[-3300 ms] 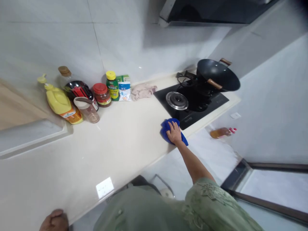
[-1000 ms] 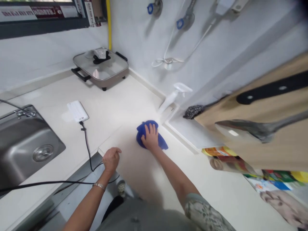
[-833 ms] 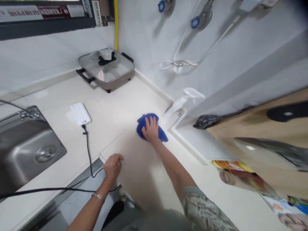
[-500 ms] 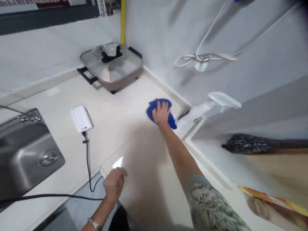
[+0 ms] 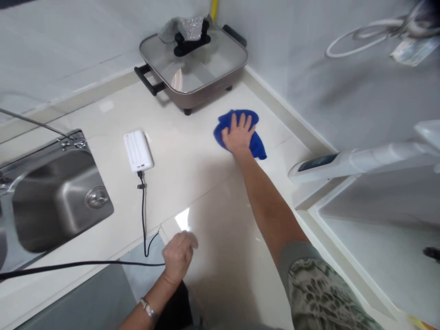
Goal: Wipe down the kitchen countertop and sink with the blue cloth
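A blue cloth lies bunched on the pale countertop. My right hand presses on it from above, fingers spread over the fabric and arm stretched forward. My left hand is curled into a loose fist by the counter's front corner, and nothing shows in its fingers. A black cord runs up to the left wrist and disappears behind it. Behind the cloth stands an electric skillet with a glass lid.
A white power bank with a cable plugged in lies left of the cloth. Farther left is a steel sink. On the right, a long white device with a dark panel leans near the wall. A looped white cord hangs above.
My right hand has slid the blue cloth leftward, away from the white device; a gap now shows between them. The left hand stays curled near the corner. The camera view has shifted.
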`<state>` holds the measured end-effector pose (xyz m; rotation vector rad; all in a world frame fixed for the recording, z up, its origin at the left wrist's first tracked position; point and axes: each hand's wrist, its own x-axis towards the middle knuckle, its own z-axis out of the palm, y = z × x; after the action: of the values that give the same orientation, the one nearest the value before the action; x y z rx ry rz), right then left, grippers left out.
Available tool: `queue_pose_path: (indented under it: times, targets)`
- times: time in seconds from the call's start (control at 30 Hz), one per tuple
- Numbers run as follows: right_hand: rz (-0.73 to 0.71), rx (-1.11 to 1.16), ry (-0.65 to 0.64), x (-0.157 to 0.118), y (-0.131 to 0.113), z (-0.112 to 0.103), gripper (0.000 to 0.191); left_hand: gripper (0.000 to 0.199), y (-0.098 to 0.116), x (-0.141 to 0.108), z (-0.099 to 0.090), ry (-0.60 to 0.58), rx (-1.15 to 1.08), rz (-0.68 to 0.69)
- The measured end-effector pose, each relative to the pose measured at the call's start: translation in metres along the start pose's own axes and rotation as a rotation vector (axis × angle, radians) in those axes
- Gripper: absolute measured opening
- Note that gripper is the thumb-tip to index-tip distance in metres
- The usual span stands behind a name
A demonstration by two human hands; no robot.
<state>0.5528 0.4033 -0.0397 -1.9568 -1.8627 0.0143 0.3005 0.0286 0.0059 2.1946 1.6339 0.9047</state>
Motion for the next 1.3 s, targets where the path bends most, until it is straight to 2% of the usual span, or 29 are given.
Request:
queue_pose_path:
  times: [0.1, 0.23, 0.37, 0.5, 0.67, 0.87, 0.97, 1.07, 1.2, 1.3]
  targets:
    - [-0.195, 0.049, -0.074, -0.022, -0.058, 0.010, 0.070, 0.039, -0.002, -0.005, 0.004, -0.014, 0.008, -0.019]
    - [-0.381, 0.063, -0.194, -0.070, -0.117, -0.003, 0.069, 0.037, -0.006, -0.011, 0.008, -0.035, 0.039, -0.047]
    - [-0.557, 0.048, -0.313, -0.120, -0.146, -0.033, 0.068, 0.031, -0.008, -0.014, 0.009, -0.038, 0.026, -0.073]
    - [-0.677, 0.080, -0.369, -0.164, -0.151, -0.059, 0.066, 0.031, -0.009, -0.013, 0.012, 0.025, -0.053, -0.063]
    - [-0.787, 0.124, -0.450, -0.224, -0.131, -0.089, 0.068, 0.034, -0.015, -0.015, 0.016, 0.081, -0.131, -0.070]
    - [-0.699, 0.085, -0.531, -0.327, -0.087, -0.134, 0.070, 0.036, -0.018, -0.016, 0.019, 0.115, -0.192, -0.131]
    - [-0.633, 0.067, -0.544, -0.396, -0.059, -0.161, 0.070, 0.033, -0.017, -0.012, 0.019, 0.072, -0.212, -0.130]
    - [-0.524, 0.067, -0.496, -0.479, -0.023, -0.195, 0.065, 0.030, -0.016, -0.007, 0.021, 0.006, -0.218, -0.127]
    - [-0.263, -0.002, -0.392, -0.605, 0.021, -0.248, 0.061, 0.032, -0.014, -0.003, 0.023, -0.061, -0.128, -0.135]
    - [-0.063, -0.097, -0.300, -0.674, 0.032, -0.271, 0.065, 0.033, -0.011, -0.001, 0.023, -0.092, -0.056, -0.119]
